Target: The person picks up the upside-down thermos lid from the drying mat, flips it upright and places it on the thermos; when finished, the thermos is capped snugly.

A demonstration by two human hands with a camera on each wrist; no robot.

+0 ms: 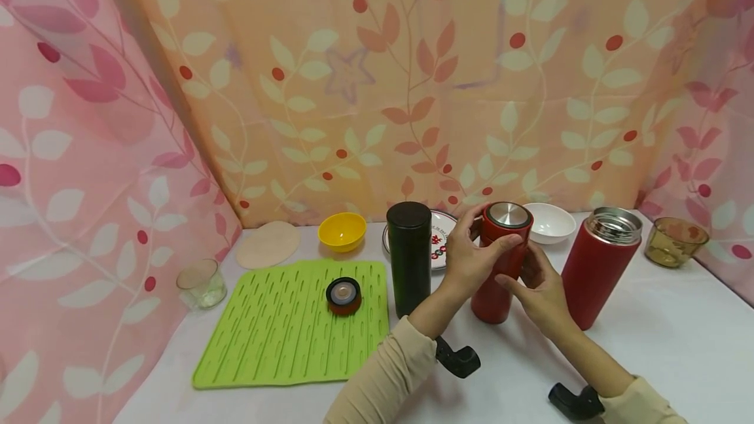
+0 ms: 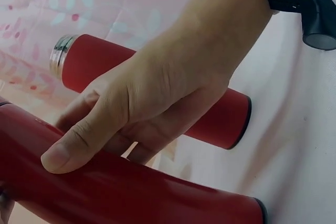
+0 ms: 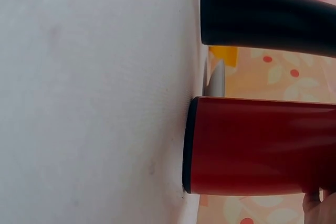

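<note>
A red thermos [image 1: 497,280] with a steel-topped lid [image 1: 509,214] stands upright on the white table. My left hand [image 1: 471,257] grips it near the top, fingers around the lid's left side and thumb across the front. Lower down, my right hand [image 1: 538,286] holds the body from the right. The left wrist view shows that right hand [image 2: 152,87] with its thumb along the thermos [image 2: 121,182]. Just right of it stands a second red thermos [image 1: 601,273], its steel mouth uncovered. A dark thermos [image 1: 409,260], lid on, is left of my hands.
A lid [image 1: 343,296] lies on a green drying mat [image 1: 283,326] at left. Behind are a yellow bowl [image 1: 342,231], a patterned plate [image 1: 442,222], a white bowl [image 1: 550,222] and a beige disc [image 1: 268,245]. Glasses stand at far left [image 1: 201,285] and far right [image 1: 676,242].
</note>
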